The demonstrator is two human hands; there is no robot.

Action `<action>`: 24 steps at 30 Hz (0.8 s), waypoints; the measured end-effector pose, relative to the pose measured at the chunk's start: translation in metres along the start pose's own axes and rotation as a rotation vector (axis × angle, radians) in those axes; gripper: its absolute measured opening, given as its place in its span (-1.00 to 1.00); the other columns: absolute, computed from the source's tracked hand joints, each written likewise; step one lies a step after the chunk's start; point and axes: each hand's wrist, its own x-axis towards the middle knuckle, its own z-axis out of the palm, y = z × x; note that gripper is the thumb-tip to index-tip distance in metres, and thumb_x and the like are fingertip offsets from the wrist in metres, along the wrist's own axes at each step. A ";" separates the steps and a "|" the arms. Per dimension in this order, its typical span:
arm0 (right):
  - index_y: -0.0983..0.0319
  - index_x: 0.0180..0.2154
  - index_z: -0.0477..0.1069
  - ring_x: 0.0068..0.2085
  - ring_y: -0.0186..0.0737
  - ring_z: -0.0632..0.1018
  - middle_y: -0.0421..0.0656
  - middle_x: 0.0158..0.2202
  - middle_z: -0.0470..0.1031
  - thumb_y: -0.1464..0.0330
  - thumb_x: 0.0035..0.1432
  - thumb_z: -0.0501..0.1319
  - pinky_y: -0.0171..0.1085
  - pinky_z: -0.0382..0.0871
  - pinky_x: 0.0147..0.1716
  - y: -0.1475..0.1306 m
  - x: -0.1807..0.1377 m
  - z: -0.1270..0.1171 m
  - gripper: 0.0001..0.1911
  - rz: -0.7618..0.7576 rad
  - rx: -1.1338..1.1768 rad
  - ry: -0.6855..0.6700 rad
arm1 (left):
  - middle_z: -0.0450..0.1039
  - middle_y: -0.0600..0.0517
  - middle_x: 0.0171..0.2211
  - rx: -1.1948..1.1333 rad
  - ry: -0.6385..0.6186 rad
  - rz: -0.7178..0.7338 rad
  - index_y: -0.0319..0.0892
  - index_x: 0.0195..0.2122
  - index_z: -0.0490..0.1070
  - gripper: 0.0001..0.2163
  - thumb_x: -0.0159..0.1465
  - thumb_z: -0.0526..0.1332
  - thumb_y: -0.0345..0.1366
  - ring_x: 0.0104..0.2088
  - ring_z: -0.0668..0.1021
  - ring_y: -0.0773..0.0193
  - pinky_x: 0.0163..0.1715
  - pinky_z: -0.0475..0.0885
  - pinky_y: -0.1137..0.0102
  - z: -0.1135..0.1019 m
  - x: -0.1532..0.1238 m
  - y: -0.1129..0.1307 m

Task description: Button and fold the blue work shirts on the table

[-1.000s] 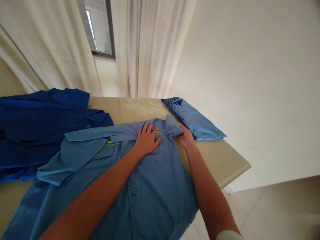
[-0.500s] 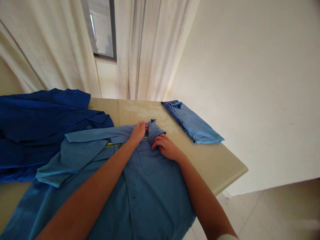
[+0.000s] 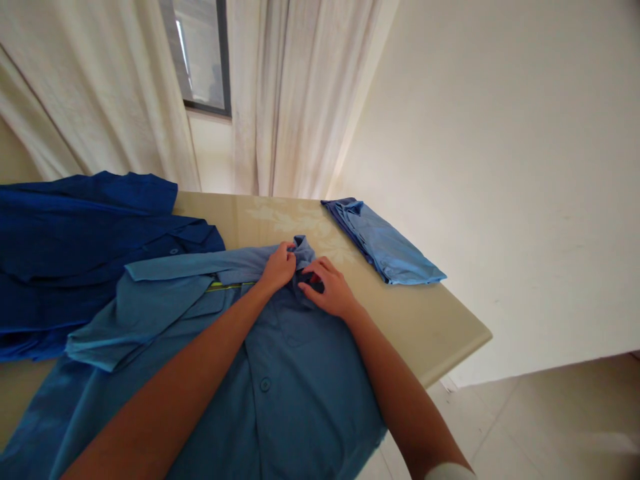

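A light blue buttoned shirt (image 3: 280,387) lies spread on the beige table (image 3: 440,327) in front of me, with a yellow-green stripe across its chest. My left hand (image 3: 278,267) is closed on the folded-over sleeve fabric near the shirt's shoulder. My right hand (image 3: 325,288) sits just beside it, fingers curled and pinching the same bunched sleeve. The two hands almost touch. The shirt's other sleeve lies folded across at the left.
A folded light blue garment (image 3: 385,243) rests at the table's far right. Dark blue garments (image 3: 75,247) are piled at the left. Cream curtains (image 3: 295,93) and a window (image 3: 200,53) stand behind; the tiled floor (image 3: 550,427) lies right of the table edge.
My right hand has drawn the right sleeve inward over the shirt. My left hand has gone from lying flat on the chest to gripping the folded sleeve.
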 end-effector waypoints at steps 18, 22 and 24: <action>0.19 -0.23 0.64 -0.24 -0.17 0.52 -0.15 -0.28 0.59 0.30 0.12 0.30 -0.20 0.38 -0.12 0.059 0.006 -0.004 -0.80 0.442 0.219 0.347 | 0.51 -0.18 0.17 0.096 -0.014 0.252 -0.20 0.15 0.44 -0.67 0.45 0.12 -0.20 0.19 0.52 0.01 0.25 0.39 0.05 0.015 -0.011 -0.002; 0.16 -0.06 0.57 -0.36 -0.28 0.49 -0.27 -0.34 0.55 0.29 -0.05 0.37 -0.32 0.37 -0.33 0.064 0.001 -0.018 -0.56 0.580 0.727 0.548 | 0.46 -0.20 0.13 0.203 0.012 0.258 -0.21 0.08 0.41 -0.73 0.38 0.09 -0.40 0.15 0.51 0.04 0.21 0.42 0.13 0.015 -0.016 -0.001; 0.16 -0.03 0.53 -0.41 -0.31 0.47 -0.32 -0.40 0.50 0.32 -0.13 0.39 -0.36 0.34 -0.41 0.070 -0.001 -0.023 -0.48 0.654 0.885 0.643 | 0.41 -0.24 0.13 0.214 0.036 0.227 -0.23 0.10 0.36 -0.71 0.37 0.13 -0.37 0.10 0.54 0.06 0.14 0.46 0.17 0.014 -0.019 0.000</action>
